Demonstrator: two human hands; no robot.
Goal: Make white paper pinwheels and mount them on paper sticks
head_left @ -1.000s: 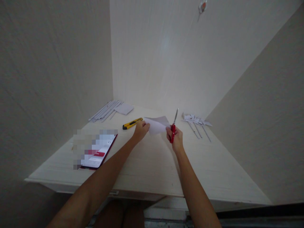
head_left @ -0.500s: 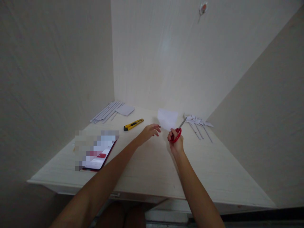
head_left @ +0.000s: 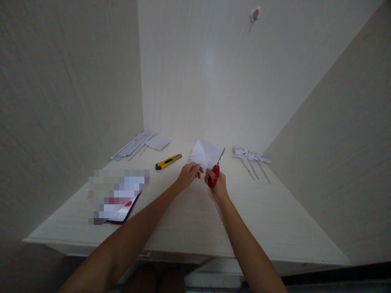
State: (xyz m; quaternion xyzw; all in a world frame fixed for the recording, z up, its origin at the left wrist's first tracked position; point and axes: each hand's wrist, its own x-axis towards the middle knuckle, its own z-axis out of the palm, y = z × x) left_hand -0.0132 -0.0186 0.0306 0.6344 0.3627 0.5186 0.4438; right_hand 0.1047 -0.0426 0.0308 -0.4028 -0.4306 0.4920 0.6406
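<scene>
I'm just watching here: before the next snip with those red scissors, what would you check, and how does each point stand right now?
1. Right hand grips the red scissors: ok.
2. Left hand holds the white paper: ok.
3. Left fingers away from the blades: ok, as far as I can see.
4. Blades open around the paper edge: cannot tell.
5. Yellow utility knife lies apart from both hands: ok.
6. Knife blade retracted: cannot tell.

Left hand [head_left: 188, 175] pinches a white paper [head_left: 204, 154]; right hand [head_left: 215, 183] holds red scissors [head_left: 215, 171] beside it.
</scene>
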